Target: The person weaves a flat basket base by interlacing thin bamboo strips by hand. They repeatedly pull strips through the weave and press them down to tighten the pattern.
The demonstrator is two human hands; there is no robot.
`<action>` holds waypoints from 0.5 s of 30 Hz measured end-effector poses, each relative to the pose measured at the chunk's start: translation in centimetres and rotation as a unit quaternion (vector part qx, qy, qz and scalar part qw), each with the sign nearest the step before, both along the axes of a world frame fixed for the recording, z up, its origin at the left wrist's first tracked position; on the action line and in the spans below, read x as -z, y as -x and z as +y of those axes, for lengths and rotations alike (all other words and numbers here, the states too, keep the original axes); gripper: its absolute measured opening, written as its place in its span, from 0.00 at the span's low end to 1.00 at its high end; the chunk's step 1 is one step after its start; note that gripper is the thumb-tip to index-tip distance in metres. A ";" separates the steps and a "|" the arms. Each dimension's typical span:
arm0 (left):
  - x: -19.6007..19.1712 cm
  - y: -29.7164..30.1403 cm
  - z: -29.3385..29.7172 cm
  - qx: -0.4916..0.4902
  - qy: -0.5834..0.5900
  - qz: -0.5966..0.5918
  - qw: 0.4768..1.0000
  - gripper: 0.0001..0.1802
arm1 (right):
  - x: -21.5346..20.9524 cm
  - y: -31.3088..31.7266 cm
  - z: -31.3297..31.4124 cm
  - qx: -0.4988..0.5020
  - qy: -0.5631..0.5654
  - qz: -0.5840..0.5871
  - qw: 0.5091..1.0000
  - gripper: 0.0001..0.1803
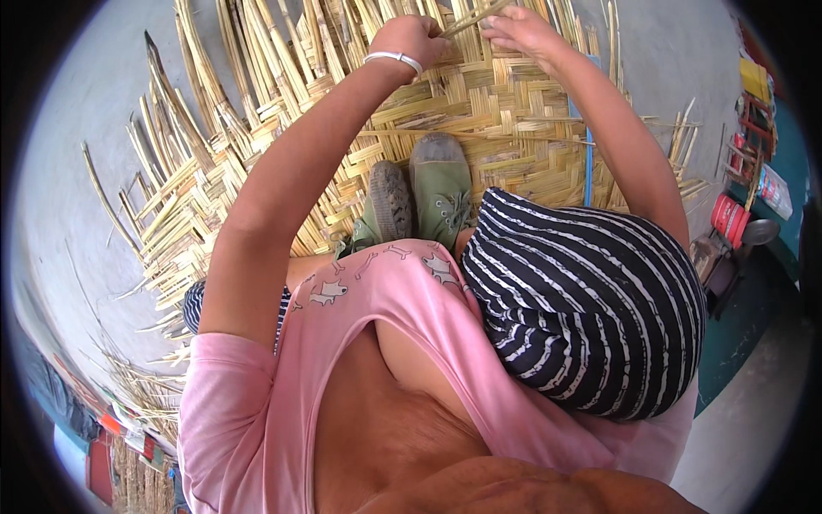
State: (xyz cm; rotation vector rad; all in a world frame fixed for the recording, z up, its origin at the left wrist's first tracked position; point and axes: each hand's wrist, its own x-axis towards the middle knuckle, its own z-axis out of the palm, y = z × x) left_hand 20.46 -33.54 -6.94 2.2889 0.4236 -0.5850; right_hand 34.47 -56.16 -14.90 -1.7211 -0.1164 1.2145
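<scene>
A large woven mat of split cane lies beneath my feet, with loose strip ends sticking out along its far and left edges. Near its far side, my left hand is closed on a narrow cane strip, which slants up to the right toward the top of the picture. My right hand is at the other end of this strip. Its fingers are partly stretched out to the left and lie beside or against the strip, not visibly wrapped round it. Both hands are close above the weave.
My green shoes rest on the mat, and a striped dark cloth covers my right knee. A thin blue strip runs along the mat's right part. At the far right stand a red container and other household things. Loose canes lie at lower left.
</scene>
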 end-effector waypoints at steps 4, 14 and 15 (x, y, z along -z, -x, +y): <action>-1.1 0.2 -0.5 -0.098 -0.028 0.015 0.995 0.20 | 0.4 -0.4 5.0 -0.020 0.006 -0.010 1.000 0.13; -0.3 1.2 -0.8 -0.273 0.007 -0.077 0.959 0.15 | -6.0 -0.7 6.8 0.057 0.036 0.107 0.992 0.12; -0.5 1.2 -0.7 -0.283 0.019 -0.066 0.957 0.15 | -6.3 -1.0 7.1 0.034 0.049 0.107 0.992 0.13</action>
